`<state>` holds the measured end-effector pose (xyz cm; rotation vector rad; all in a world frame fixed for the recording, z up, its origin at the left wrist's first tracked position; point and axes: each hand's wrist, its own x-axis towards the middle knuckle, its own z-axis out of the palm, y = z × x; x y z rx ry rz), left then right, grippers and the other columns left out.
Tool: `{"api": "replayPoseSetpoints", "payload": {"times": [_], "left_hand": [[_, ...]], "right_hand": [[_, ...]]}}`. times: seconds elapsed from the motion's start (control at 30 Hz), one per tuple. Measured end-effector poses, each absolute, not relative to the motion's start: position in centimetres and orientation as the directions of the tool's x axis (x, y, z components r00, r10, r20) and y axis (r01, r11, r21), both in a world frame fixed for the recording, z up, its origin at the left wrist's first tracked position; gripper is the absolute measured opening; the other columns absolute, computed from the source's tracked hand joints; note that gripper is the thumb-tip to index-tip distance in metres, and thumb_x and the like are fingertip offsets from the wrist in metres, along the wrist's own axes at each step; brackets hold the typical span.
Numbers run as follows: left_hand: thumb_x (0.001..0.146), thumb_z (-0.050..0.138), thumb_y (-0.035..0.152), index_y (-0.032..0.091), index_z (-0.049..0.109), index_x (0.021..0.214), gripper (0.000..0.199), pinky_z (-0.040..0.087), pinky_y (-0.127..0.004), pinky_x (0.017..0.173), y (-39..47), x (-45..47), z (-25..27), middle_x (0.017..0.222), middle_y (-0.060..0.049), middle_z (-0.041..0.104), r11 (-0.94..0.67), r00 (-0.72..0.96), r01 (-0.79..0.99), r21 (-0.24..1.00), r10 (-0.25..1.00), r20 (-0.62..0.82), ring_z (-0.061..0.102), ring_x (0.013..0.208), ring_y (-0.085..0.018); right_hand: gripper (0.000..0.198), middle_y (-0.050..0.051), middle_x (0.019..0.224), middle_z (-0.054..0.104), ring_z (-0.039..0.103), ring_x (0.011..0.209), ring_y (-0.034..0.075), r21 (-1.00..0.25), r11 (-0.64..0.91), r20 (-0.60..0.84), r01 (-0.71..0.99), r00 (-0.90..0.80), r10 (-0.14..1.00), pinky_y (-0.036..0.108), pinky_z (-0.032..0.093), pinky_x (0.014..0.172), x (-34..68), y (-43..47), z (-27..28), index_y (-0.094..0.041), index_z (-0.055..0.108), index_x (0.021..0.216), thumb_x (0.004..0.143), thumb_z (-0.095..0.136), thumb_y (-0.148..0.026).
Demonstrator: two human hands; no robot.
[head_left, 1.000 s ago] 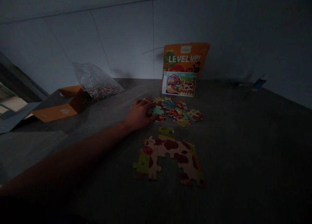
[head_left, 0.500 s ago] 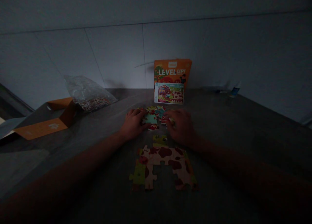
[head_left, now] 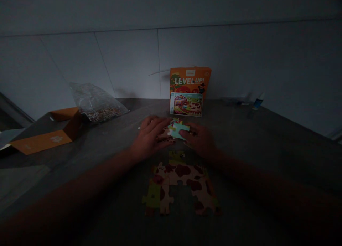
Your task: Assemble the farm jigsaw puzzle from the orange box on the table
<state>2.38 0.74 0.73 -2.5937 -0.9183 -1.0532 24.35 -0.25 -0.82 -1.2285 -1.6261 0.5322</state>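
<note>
My right hand (head_left: 201, 139) grips a pale turquoise puzzle piece (head_left: 178, 130), its thumb lying on top. That piece is over a small pile of puzzle pieces (head_left: 162, 134) with brown and red prints. My left hand (head_left: 149, 135) rests at the pile's left side, fingers stretched out over it; its fingertips partly cover the pieces. Nearer to me lies a joined section of cow puzzle (head_left: 183, 170), brown patches on pale pink, with a gap between the legs. A green puzzle piece (head_left: 176, 157) sits at its top edge.
An orange "LEVEL UP!" box (head_left: 190, 75) stands against the wall, a farm picture card (head_left: 186, 104) leaning on it. To the left are an open orange box (head_left: 44, 141) and a clear plastic bag (head_left: 101, 105) with small contents. A small blue-labelled bottle (head_left: 258, 102) stands far right.
The turquoise piece has moved right, from beside my left hand into my right hand. My left hand has shifted slightly right over the pile. The view has tilted a little.
</note>
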Motion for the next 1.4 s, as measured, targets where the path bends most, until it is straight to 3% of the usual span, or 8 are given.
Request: {"api": "replayPoseSetpoints", "payload": {"times": [0.07,0.2,0.4,0.67,0.83,0.97,1.27,1.4], "left_hand": [[0.083,0.063,0.055,0.018,0.048,0.137,0.067,0.041,-0.046,0.102,1.3,2.2,0.4,0.127,-0.012,0.058,-0.703,0.482,0.705,0.093,0.571,0.665,0.047,0.117,-0.029],[0.077,0.064,0.062,0.023,0.059,0.125,0.062,0.039,-0.054,0.1,2.6,1.4,-0.6,0.13,-0.012,0.056,-0.468,0.342,0.87,0.154,0.799,0.494,0.042,0.123,-0.036],[0.08,0.057,0.067,0.029,0.06,0.127,0.06,0.037,-0.06,0.097,3.2,0.7,-1.3,0.127,-0.012,0.058,-0.423,0.35,0.894,0.146,0.865,0.359,0.042,0.125,-0.039],[0.078,0.067,0.057,0.024,0.069,0.107,0.044,0.04,-0.05,0.1,3.5,1.0,-0.9,0.121,-0.009,0.062,-0.531,0.421,0.829,0.175,0.798,0.432,0.047,0.121,-0.031],[0.082,0.067,0.052,0.021,0.064,0.111,0.043,0.041,-0.046,0.101,1.7,1.9,0.9,0.118,-0.009,0.063,-0.673,0.426,0.732,0.106,0.574,0.7,0.05,0.118,-0.028],[0.083,0.066,0.05,0.019,0.062,0.111,0.041,0.043,-0.045,0.1,0.2,2.6,1.7,0.114,-0.01,0.064,-0.771,0.487,0.635,0.048,0.447,0.75,0.051,0.116,-0.027],[0.086,0.067,0.032,0.019,0.066,0.082,0.014,0.048,-0.042,0.091,0.6,2.7,1.3,0.106,-0.007,0.067,-0.899,0.564,0.438,-0.008,0.268,0.781,0.057,0.106,-0.024],[0.087,0.065,0.027,0.015,0.057,0.111,0.028,0.051,-0.038,0.087,0.3,2.7,1.1,0.108,-0.009,0.064,-0.862,0.5,0.493,0.117,0.391,0.773,0.058,0.102,-0.022]], "right_hand": [[0.034,0.009,0.091,0.074,0.068,0.08,0.024,-0.732,0.32,0.487,0.601,0.133,0.863,0.037,0.052,0.071,25.5,0.6,-1.0,-0.018,0.071,0.105,0.081,0.059,-0.038],[0.029,0.011,0.082,0.072,0.066,0.077,0.025,-0.503,0.141,0.476,0.853,0.136,0.869,0.038,0.049,0.072,27.7,2.2,-1.6,-0.018,0.075,0.091,0.083,0.055,-0.038],[0.038,0.017,0.099,0.067,0.061,0.097,0.034,-0.357,0.027,0.497,0.934,0.165,0.852,0.047,0.047,0.08,28.0,2.3,-2.3,-0.022,0.075,0.105,0.078,0.064,-0.046],[0.022,0.01,0.096,0.067,0.06,0.095,0.027,-0.354,0.267,0.609,0.896,0.005,0.793,0.042,0.044,0.087,26.6,1.0,-1.4,-0.022,0.075,0.095,0.081,0.06,-0.03],[0.022,0.006,0.088,0.072,0.063,0.089,0.023,-0.371,0.543,0.66,0.754,-0.197,0.725,0.039,0.045,0.086,25.1,-0.5,-0.4,-0.022,0.074,0.09,0.086,0.057,-0.035],[0.027,0.004,0.078,0.07,0.063,0.077,0.019,-0.433,0.687,0.634,0.584,-0.345,0.692,0.033,0.046,0.075,24.3,-1.5,-0.3,-0.021,0.073,0.08,0.089,0.052,-0.036],[0.029,0.0,0.062,0.057,0.053,0.059,0.014,-0.66,0.559,0.585,0.503,-0.123,0.802,0.026,0.038,0.058,24.7,-0.8,-0.7,-0.019,0.053,0.071,0.091,0.048,-0.039],[0.024,0.003,0.072,0.062,0.056,0.065,0.015,-0.622,0.578,0.584,0.529,-0.179,0.792,0.027,0.038,0.061,24.9,-0.9,-0.8,-0.017,0.06,0.082,0.089,0.05,-0.037]]}}
